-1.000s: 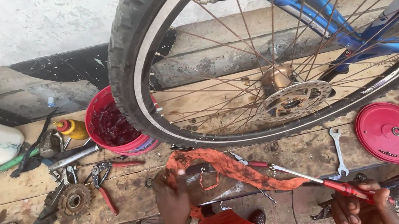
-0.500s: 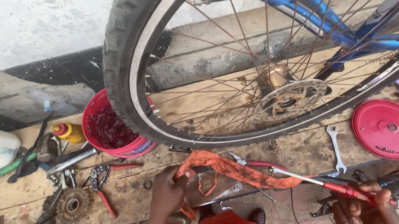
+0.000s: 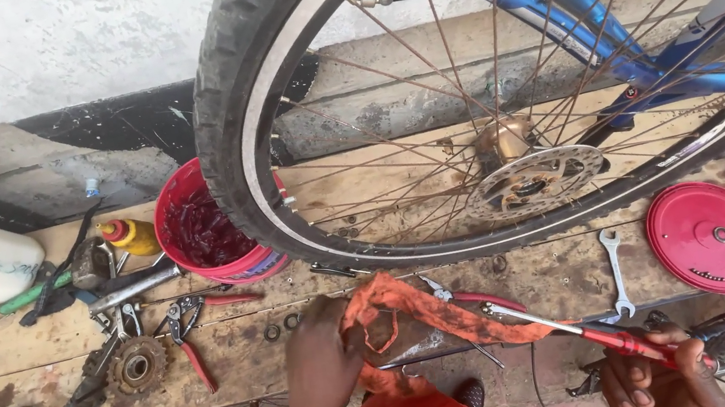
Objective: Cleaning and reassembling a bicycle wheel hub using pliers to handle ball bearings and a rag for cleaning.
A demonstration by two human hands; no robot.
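Left hand (image 3: 322, 365) grips crumpled orange rag (image 3: 418, 315) (frayed), right hand (image 3: 660, 369) grips red-handled screwdriver (image 3: 583, 331).

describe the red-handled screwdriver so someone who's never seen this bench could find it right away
Start at the big bicycle wheel and drop to the wooden bench below it. The screwdriver slants off the bench's front edge, shaft under the orange rag, gripped by the right hand. It is the only tool being held.
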